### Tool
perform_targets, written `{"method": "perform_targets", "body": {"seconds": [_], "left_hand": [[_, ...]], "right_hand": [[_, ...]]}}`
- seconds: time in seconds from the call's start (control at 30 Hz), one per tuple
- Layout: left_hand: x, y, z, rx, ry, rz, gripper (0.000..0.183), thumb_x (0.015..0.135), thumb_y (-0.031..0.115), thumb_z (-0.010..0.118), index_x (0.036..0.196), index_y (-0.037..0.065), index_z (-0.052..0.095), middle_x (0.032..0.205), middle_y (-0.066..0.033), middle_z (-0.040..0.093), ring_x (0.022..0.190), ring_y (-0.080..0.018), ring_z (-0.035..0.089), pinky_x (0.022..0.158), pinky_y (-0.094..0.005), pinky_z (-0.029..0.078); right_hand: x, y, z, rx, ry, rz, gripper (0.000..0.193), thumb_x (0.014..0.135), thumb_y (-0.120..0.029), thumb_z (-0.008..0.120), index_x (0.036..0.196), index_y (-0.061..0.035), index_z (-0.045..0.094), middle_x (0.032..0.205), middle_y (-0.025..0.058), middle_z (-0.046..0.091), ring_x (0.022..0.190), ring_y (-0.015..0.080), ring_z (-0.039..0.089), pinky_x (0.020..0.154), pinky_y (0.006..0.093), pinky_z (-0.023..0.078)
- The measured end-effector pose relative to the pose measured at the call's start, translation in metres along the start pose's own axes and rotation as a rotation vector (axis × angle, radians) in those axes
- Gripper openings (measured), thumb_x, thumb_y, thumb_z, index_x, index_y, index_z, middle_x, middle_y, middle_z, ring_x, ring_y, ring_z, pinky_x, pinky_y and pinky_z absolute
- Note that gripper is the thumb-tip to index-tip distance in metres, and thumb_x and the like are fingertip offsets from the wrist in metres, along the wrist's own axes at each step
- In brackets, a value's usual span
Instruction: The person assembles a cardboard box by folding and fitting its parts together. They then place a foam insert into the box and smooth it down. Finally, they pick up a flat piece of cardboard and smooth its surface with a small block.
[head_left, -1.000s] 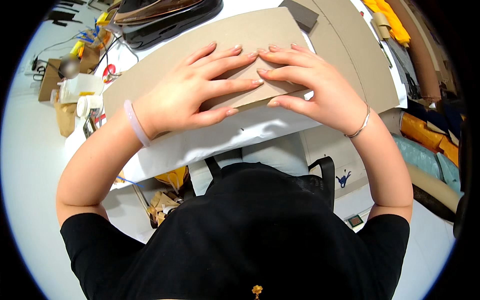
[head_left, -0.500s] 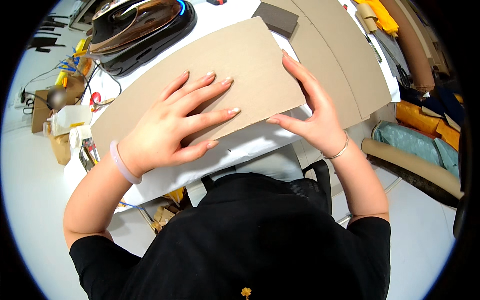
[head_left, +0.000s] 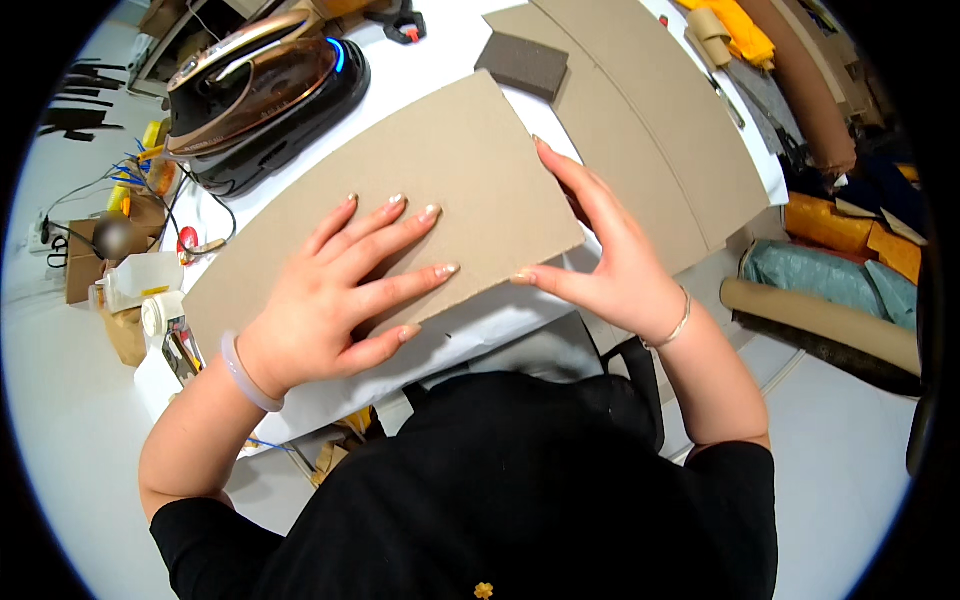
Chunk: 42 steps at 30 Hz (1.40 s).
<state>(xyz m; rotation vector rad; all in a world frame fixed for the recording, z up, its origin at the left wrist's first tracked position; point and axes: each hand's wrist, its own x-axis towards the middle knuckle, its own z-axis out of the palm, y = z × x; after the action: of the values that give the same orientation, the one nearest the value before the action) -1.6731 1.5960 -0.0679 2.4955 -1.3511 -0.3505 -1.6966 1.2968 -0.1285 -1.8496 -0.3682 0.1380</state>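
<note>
A large sheet of beige-grey board (head_left: 440,150) with a curved far edge lies on the white-covered table. My left hand (head_left: 335,280) rests on it palm down, fingers stretched and spread. At the sheet's right end is my right hand (head_left: 620,260), its thumb and index finger wide apart around the near right corner. The thumb tip meets the near edge, while the index finger runs along the right edge; its other fingers are mostly hidden. Beyond the sheet, a dark brown rectangular block (head_left: 522,65) sits partly on another large board (head_left: 650,140).
A cordless iron (head_left: 265,95) stands on its black base at the far left, its cable trailing beside it. Scissors (head_left: 790,150) lie at the far right. Rolled materials (head_left: 820,325) are on the right, and a white bottle (head_left: 160,312) is at the left edge.
The whole view has shifted, so the table things appear lower and farther left. Both hands keep nearly the same places on the board.
</note>
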Motion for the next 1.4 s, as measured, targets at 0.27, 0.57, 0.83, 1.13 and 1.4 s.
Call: {"method": "perform_targets", "body": {"seconds": [0.27, 0.57, 0.83, 1.13, 1.4], "left_hand": [[0.001, -0.003, -0.008, -0.012, 0.032, 0.01, 0.057, 0.088, 0.037, 0.064, 0.139, 0.013, 0.057, 0.15, -0.0112, 0.048, 0.139, -0.0324, 0.044, 0.118, -0.0534, 0.025], [0.006, -0.021, -0.004, 0.024, 0.064, 0.086, 0.047, 0.091, 0.023, 0.064, 0.137, 0.014, 0.059, 0.146, -0.0068, 0.053, 0.133, -0.0256, 0.05, 0.115, -0.0488, 0.031], [0.015, -0.024, -0.009, -0.061, 0.07, 0.013, 0.037, 0.09, 0.028, 0.064, 0.126, 0.027, 0.067, 0.151, -0.0239, 0.042, 0.139, -0.0452, 0.039, 0.114, -0.0619, 0.026], [0.017, -0.028, -0.008, -0.068, 0.028, -0.013, 0.035, 0.087, 0.03, 0.065, 0.122, 0.029, 0.069, 0.152, -0.0245, 0.041, 0.14, -0.0453, 0.038, 0.115, -0.0617, 0.024], [0.018, -0.028, -0.01, -0.048, 0.025, -0.025, 0.034, 0.086, 0.028, 0.065, 0.119, 0.027, 0.071, 0.152, -0.0244, 0.041, 0.14, -0.0451, 0.039, 0.115, -0.0613, 0.024]], "right_hand": [[0.089, 0.027, -0.063, -0.572, 0.166, -0.208, 0.056, 0.092, -0.033, 0.068, 0.142, -0.0133, 0.052, 0.149, 0.02, 0.044, 0.138, 0.0358, 0.043, 0.115, 0.043, 0.034], [0.159, 0.066, -0.05, -0.999, -0.039, -0.19, 0.044, 0.088, -0.023, 0.071, 0.131, -0.0195, 0.063, 0.141, 0.0184, 0.049, 0.126, 0.0371, 0.05, 0.11, 0.0439, 0.038], [0.161, 0.062, -0.054, -0.588, 0.178, -0.115, 0.04, 0.09, -0.022, 0.069, 0.129, -0.016, 0.065, 0.129, 0.0158, 0.056, 0.117, 0.0274, 0.055, 0.106, 0.0363, 0.04], [0.129, 0.017, -0.025, 0.14, 0.072, 0.141, 0.041, 0.096, -0.022, 0.065, 0.137, -0.0152, 0.062, 0.108, 0.0008, 0.057, 0.092, 0.0081, 0.051, 0.087, 0.0224, 0.044], [0.134, 0.03, -0.017, 0.299, 0.137, 0.234, 0.041, 0.098, -0.021, 0.063, 0.138, -0.0119, 0.061, 0.099, -0.0028, 0.059, 0.089, 0.0046, 0.05, 0.083, 0.0208, 0.044]]}}
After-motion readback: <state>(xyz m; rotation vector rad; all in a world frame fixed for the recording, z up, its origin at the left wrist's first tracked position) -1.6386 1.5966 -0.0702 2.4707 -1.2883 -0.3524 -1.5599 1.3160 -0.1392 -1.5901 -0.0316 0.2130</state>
